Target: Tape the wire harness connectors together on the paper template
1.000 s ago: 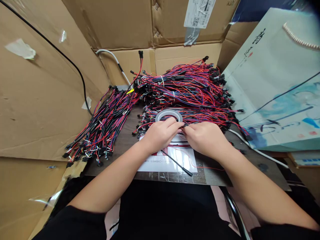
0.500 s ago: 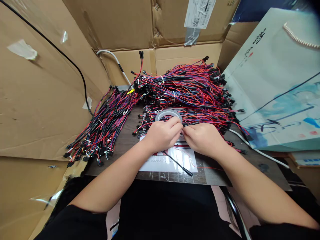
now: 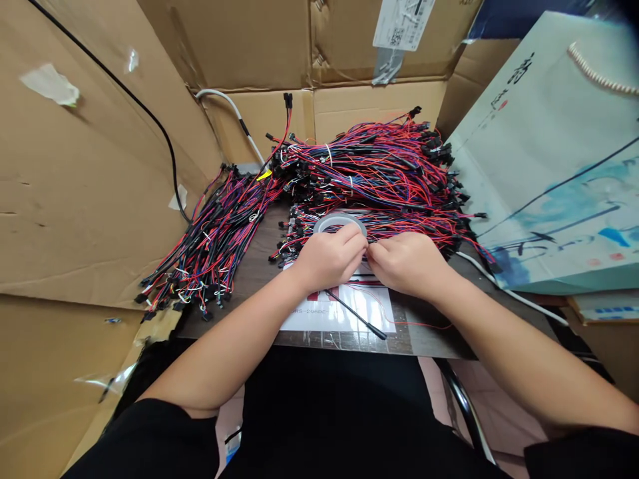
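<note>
My left hand [image 3: 333, 257] and my right hand [image 3: 409, 263] meet over the near side of the wire pile, fingertips pinched close together. What they pinch is too small and hidden to make out. Just behind my left hand lies a pale ring-shaped roll [image 3: 324, 223], partly covered by the fingers. Below the hands is a white printed sheet [image 3: 349, 316]. A black cable with a thicker end [image 3: 375, 330] slants across it, and a thin red wire [image 3: 419, 324] runs out toward my right forearm.
Bundled red, blue and black wires [image 3: 379, 163] are heaped behind the hands. Another bundle [image 3: 214, 233] lies at the left of the dark table [image 3: 249, 279]. Cardboard walls [image 3: 90, 166] stand left and behind; a pale paper bag [image 3: 559, 166] stands at the right.
The whole view has shifted slightly, with the scene a little higher in the picture. My hands stay together in nearly the same pinching pose.
</note>
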Demonstrator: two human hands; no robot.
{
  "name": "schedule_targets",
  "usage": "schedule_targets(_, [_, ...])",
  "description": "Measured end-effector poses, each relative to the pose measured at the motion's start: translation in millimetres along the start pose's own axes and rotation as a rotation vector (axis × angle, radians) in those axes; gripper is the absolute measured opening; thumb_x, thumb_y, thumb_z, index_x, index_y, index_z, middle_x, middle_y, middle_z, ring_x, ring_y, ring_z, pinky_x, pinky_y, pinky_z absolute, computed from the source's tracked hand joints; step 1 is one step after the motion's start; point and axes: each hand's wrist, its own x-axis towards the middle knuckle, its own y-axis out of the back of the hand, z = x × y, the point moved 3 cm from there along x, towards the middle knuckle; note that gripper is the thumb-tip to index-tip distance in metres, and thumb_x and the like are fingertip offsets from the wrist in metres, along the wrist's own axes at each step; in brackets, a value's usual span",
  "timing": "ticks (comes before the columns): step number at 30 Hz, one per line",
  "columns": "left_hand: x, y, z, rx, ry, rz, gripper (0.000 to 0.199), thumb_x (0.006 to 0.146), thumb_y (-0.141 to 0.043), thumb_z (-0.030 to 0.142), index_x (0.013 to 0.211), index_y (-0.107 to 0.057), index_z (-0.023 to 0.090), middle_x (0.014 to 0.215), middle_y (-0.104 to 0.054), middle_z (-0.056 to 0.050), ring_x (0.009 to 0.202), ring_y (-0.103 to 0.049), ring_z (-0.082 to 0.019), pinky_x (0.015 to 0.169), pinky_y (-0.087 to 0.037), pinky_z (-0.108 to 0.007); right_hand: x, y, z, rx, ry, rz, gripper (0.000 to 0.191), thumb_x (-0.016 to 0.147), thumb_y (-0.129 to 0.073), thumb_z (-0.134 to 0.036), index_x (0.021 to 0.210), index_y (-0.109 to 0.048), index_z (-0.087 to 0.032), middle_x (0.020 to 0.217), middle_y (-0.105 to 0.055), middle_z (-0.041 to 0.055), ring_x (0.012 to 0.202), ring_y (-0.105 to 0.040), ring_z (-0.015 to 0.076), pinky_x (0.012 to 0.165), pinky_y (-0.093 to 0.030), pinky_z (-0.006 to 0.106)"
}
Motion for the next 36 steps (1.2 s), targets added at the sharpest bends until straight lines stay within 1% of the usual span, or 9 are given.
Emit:
schedule_targets(5, [-1, -0.2, 1, 0.017, -0.021, 0.008, 0.028, 0.100, -0.037, 0.027, 0.093, -0.062, 0.016, 0.094, -0.062, -0.007, 0.077, -0.058, -0.016, 0.056, -0.039, -0.030, 0, 0, 4, 0.034, 0.074, -0.001, 0.028, 0.089, -0.047, -0.023, 0.064, -0.059, -0.016, 0.058, -0.062, 0.0026, 0.052, -0.050, 0.0140, 0.058, -0.014, 0.032])
schedule_targets(9, [-1, -0.9, 1, 0.010, 0.003, 0.025, 0.028, 0.100, -0.038, 0.027, 0.094, -0.063, 0.017, 0.090, -0.062, -0.006, 0.074, -0.057, -0.016, 0.055, -0.036, -0.029, 0, -2, 4, 0.004, 0.052, 0.085, 0.029, 0.088, -0.048, -0.024, 0.062, -0.058, -0.016, 0.053, -0.058, 0.0021, 0.049, -0.044, 0.0127, 0.057, -0.014, 0.032])
schedule_targets(13, [-1, -1.4, -1, -0.010, 0.020, 0.055, 0.028, 0.100, -0.037, 0.027, 0.096, -0.064, 0.018, 0.086, -0.061, -0.005, 0.075, -0.058, -0.016, 0.056, -0.036, -0.030, 1, -4, 2, -0.031, 0.042, 0.118, 0.033, 0.091, -0.047, -0.024, 0.061, -0.058, -0.016, 0.051, -0.054, 0.0025, 0.050, -0.038, 0.0120, 0.057, -0.015, 0.033])
schedule_targets(18, [-1, -2.2, -1, -0.024, 0.028, 0.049, 0.031, 0.101, -0.036, 0.027, 0.096, -0.065, 0.018, 0.086, -0.062, -0.005, 0.075, -0.058, -0.016, 0.056, -0.036, -0.030, 1, -2, 2, -0.029, 0.074, 0.070, 0.035, 0.093, -0.044, -0.020, 0.060, -0.054, -0.016, 0.053, -0.050, 0.0026, 0.052, -0.033, 0.0119, 0.059, -0.018, 0.034])
schedule_targets(21, [-1, -2.6, 0, -0.027, 0.033, 0.041, 0.032, 0.102, -0.035, 0.027, 0.097, -0.065, 0.019, 0.086, -0.063, -0.005, 0.075, -0.058, -0.016, 0.057, -0.036, -0.030, 2, 0, 4, -0.002, 0.087, 0.044, 0.037, 0.095, -0.041, -0.019, 0.060, -0.053, -0.017, 0.053, -0.047, 0.0024, 0.052, -0.028, 0.0124, 0.058, -0.017, 0.035])
schedule_targets(25, [-1, -2.3, 1, -0.011, 0.042, 0.069, 0.032, 0.102, -0.036, 0.027, 0.097, -0.067, 0.019, 0.082, -0.062, -0.004, 0.071, -0.056, -0.015, 0.056, -0.035, -0.030, 3, 1, 6, -0.020, 0.133, 0.000, 0.039, 0.096, -0.038, -0.020, 0.060, -0.052, -0.017, 0.054, -0.046, 0.0027, 0.052, -0.022, 0.0138, 0.058, -0.014, 0.036])
schedule_targets(29, [-2, -2.2, 1, -0.002, 0.045, 0.084, 0.031, 0.102, -0.037, 0.027, 0.097, -0.067, 0.019, 0.082, -0.063, -0.003, 0.071, -0.057, -0.015, 0.055, -0.034, -0.030, 7, 2, 9, -0.010, 0.129, -0.033, 0.038, 0.095, -0.040, -0.022, 0.060, -0.055, -0.017, 0.053, -0.050, 0.0036, 0.051, -0.026, 0.0133, 0.058, -0.015, 0.035])
schedule_targets(34, [-3, -2.8, 0, 0.001, 0.047, 0.074, 0.030, 0.101, -0.038, 0.028, 0.099, -0.066, 0.020, 0.085, -0.064, -0.004, 0.073, -0.059, -0.015, 0.055, -0.034, -0.030, 8, -1, 14, 0.120, -0.010, -0.135, 0.032, 0.090, -0.045, -0.028, 0.064, -0.060, -0.017, 0.058, -0.061, 0.0031, 0.050, -0.038, 0.0116, 0.057, -0.016, 0.032])
schedule_targets(36, [-3, -3.5, 0, 0.004, 0.047, 0.072, 0.029, 0.101, -0.038, 0.028, 0.097, -0.066, 0.020, 0.085, -0.064, -0.004, 0.072, -0.059, -0.015, 0.055, -0.034, -0.031, 7, -1, 14, 0.126, -0.016, -0.134, 0.033, 0.091, -0.044, -0.028, 0.064, -0.061, -0.016, 0.056, -0.060, 0.0032, 0.049, -0.040, 0.0117, 0.057, -0.017, 0.032])
